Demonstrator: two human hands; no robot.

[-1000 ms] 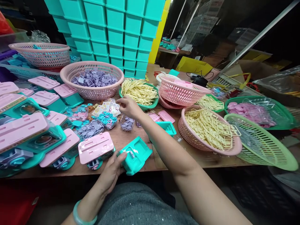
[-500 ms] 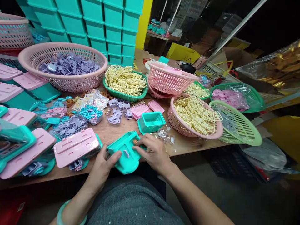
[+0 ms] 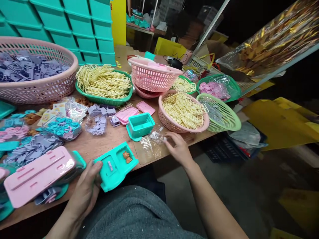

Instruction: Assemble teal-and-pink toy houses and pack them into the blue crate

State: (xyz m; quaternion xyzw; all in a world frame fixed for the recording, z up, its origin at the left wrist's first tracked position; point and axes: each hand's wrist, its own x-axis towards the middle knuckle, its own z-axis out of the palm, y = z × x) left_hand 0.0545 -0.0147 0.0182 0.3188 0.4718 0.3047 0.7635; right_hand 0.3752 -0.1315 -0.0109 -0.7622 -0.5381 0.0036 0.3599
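My left hand [image 3: 87, 181] grips a teal plastic tray [image 3: 116, 177] by its left end, tilted above the table's front edge. In the tray's right recess stands a small brown bear figure [image 3: 127, 157], and a small lilac piece [image 3: 110, 165] is fixed in the other recess. My right hand [image 3: 178, 147] is at the table edge, thumb and forefinger pinched on a small whitish clear plastic piece [image 3: 165, 139]. Just left of those fingertips lie several similar clear pieces [image 3: 156, 135] by a flat clear sheet [image 3: 148, 149]. A teal box [image 3: 141, 125] sits behind them.
Baskets line the back: lilac parts in a large pink basket [image 3: 50, 88], pale yellow sprues in a green basket [image 3: 104, 98] and a pink basket [image 3: 183, 126]. Bagged small parts [image 3: 61, 127] and a pink-lidded box [image 3: 40, 176] lie left. A pale green basket [image 3: 230, 122] overhangs the right edge.
My right hand has left the tray and moved right to the small clear pieces. My left hand still holds the tray, now turned more face-up with the bear in full view. The view has swung right.
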